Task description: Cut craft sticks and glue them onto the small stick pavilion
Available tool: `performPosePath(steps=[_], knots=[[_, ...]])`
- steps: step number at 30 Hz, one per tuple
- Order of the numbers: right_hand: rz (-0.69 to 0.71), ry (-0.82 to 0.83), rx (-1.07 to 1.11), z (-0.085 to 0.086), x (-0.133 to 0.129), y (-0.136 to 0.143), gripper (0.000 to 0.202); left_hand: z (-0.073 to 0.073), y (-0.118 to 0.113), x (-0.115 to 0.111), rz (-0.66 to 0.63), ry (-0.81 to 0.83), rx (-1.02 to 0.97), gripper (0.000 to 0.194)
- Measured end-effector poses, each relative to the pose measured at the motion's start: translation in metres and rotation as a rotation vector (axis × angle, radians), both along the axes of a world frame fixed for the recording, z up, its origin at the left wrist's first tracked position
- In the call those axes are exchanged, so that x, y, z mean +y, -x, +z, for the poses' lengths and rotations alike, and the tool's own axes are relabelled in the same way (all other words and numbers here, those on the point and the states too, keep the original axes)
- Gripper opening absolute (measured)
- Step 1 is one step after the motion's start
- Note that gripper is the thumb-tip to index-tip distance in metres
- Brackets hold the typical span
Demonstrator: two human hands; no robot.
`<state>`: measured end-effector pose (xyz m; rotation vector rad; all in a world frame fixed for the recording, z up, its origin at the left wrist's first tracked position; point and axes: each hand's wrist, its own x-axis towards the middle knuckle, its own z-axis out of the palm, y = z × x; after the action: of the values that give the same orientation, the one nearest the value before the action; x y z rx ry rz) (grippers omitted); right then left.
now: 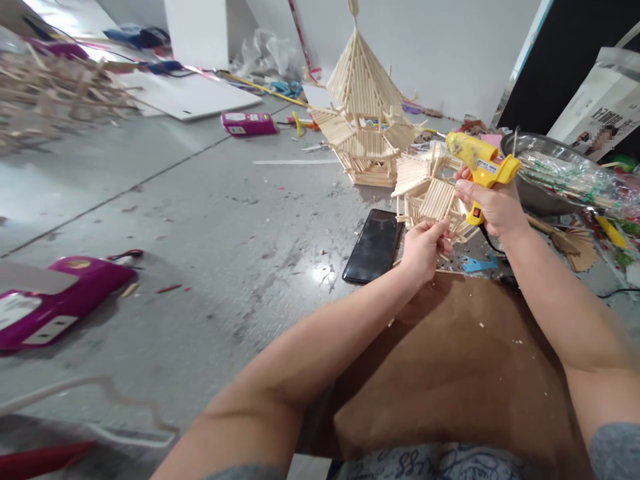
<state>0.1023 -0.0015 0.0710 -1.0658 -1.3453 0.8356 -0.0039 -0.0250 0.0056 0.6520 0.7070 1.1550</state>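
My right hand (pixel 495 200) is wrapped round a yellow hot glue gun (pixel 483 160), its nozzle pointing away and to the left. Just below the gun is a small, partly built model house (pixel 435 197) made of thin wooden sticks, with slatted roof panels. At its near edge, my left hand (pixel 423 248) has its fingers pinched together on the model; the exact part between the fingertips is hidden. Behind stands a taller finished-looking stick pavilion (pixel 367 133) with a pointed roof. Beside my left hand lies a black phone (pixel 374 245).
Brown board (pixel 460 360) lies before me. Purple power strips (pixel 249 124) rest on the grey floor, another at the left. At right are a metal bowl (pixel 540 150) with plastic-wrapped sticks and a folding fan (pixel 575 247). Blurred sticks (pixel 60 100) are piled far left.
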Motion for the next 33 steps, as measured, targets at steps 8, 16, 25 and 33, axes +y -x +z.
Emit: performPosePath(steps=[8,16,25,33], knots=[[0.000,0.000,0.028,0.000,0.000,0.000,0.025,-0.001,0.000,0.002,-0.014,0.000,0.038,0.025],[0.002,-0.004,0.024,0.000,0.000,0.000,0.024,-0.002,0.001,0.004,0.001,0.001,0.029,0.023],[-0.015,0.003,0.031,0.003,-0.006,-0.002,0.021,-0.002,0.002,0.004,0.024,-0.007,0.038,0.024],[-0.078,0.013,0.030,0.012,-0.037,-0.022,0.019,0.000,0.002,0.002,0.024,-0.014,0.077,0.021]])
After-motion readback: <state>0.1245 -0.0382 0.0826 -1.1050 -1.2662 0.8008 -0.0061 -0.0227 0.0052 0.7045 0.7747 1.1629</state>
